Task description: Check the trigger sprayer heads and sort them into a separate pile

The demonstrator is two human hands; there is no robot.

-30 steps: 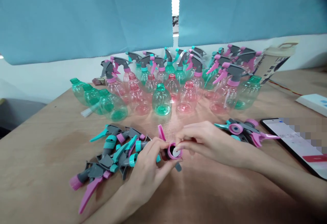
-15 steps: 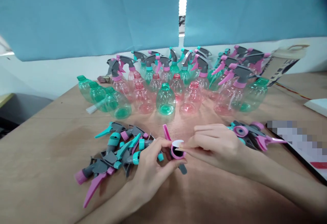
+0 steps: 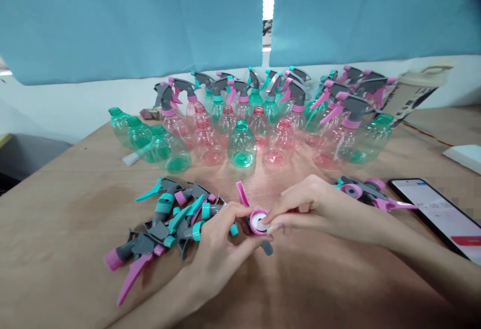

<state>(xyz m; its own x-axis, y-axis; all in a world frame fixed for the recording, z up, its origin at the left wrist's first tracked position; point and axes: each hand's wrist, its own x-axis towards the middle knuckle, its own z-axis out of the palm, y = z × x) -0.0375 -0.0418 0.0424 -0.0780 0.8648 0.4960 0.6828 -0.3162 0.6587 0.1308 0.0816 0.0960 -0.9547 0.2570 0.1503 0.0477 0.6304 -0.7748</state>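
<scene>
My left hand [image 3: 225,236] is closed round a spray trigger head, its thumb and index finger gripping the pink collar [image 3: 252,229], whose open end faces up. A pink trigger lever [image 3: 242,194] sticks out beyond the fingers, and part of the grey body shows below. Inside the collar sits a round white gasket [image 3: 257,217] with a dark hole at its middle. The closed fingertips of my right hand [image 3: 308,209] press on the gasket's right edge, partly covering it. Just left of my left hand lies a pile of loose spray heads [image 3: 161,231] in grey, teal and pink.
Green and pink bottles [image 3: 242,148] stand in rows at the back, many with spray heads fitted. More loose spray heads [image 3: 363,191] lie behind my right forearm. A phone [image 3: 432,209] is at the right; a tall printed cup [image 3: 417,93] stands behind it.
The white gasket has gone from tilted above the collar to lying flat inside it. My right fingertips have moved with it and now press on it. My left hand keeps its grip.
</scene>
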